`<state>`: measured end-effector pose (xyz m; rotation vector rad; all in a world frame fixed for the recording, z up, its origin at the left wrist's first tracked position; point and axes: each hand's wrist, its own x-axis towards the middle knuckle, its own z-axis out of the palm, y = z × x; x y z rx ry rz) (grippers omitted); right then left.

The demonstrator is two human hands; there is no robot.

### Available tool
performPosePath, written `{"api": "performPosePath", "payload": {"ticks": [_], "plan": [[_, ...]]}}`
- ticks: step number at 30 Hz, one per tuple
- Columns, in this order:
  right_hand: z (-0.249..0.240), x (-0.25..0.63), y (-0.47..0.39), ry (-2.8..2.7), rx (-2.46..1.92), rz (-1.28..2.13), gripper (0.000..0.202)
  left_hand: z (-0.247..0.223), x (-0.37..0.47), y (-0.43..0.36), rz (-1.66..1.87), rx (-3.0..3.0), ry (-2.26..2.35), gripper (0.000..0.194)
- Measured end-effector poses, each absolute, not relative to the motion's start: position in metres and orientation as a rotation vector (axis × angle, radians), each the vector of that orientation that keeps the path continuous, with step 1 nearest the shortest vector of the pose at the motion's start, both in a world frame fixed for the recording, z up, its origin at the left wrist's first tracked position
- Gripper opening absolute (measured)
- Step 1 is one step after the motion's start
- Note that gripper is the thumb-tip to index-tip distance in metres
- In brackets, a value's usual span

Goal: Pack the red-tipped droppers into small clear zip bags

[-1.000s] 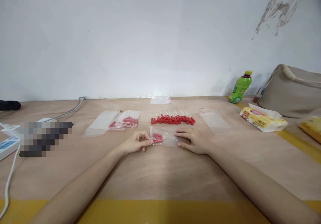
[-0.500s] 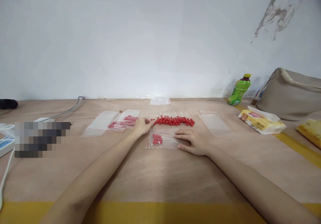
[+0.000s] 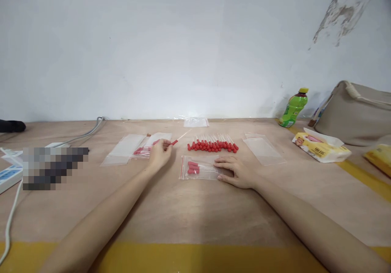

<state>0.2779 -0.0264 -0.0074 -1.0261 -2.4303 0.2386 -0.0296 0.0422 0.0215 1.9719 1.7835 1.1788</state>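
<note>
One red-tipped stick [image 3: 174,142] is pinched between your left hand's [image 3: 160,154] thumb and fingers, its pale shaft slanting towards the wall [image 3: 146,61]. Your right hand [image 3: 236,172] lies loosely spread over the right end of the clear zip bag [image 3: 193,177], which holds several such sticks. You seem to be at a single-stick handling step; moving on calls for a light grip and clearance for the shaft from the row of red-tipped sticks [image 3: 214,146]. Filled zip bags [image 3: 143,153] crowd your left hand, while bare tabletop [image 3: 171,212] opens nearer you. Whether the bag's red-striped edge gapes, you can't tell.
</note>
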Motion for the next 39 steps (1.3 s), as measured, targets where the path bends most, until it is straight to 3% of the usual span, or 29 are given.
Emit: {"api": "performPosePath", "payload": {"ticks": [5,12,24,39], "plan": [[-0.007,0.278,-0.026,-2.434,-1.02,0.241,0.045,0.012,-0.073,0.02,1.296,2.008,1.568,0.028],[-0.008,0.277,-0.026,-2.427,-1.015,0.233,0.044,0.005,-0.116,-0.009,1.2,2.17,1.692,0.027],[-0.005,0.277,-0.028,-2.419,-1.013,0.25,0.044,0.01,-0.082,-0.01,1.154,2.531,1.526,0.022],[-0.006,0.277,-0.026,-2.415,-0.98,0.253,0.045,0.011,-0.03,-0.007,1.085,2.346,1.271,0.018]]}}
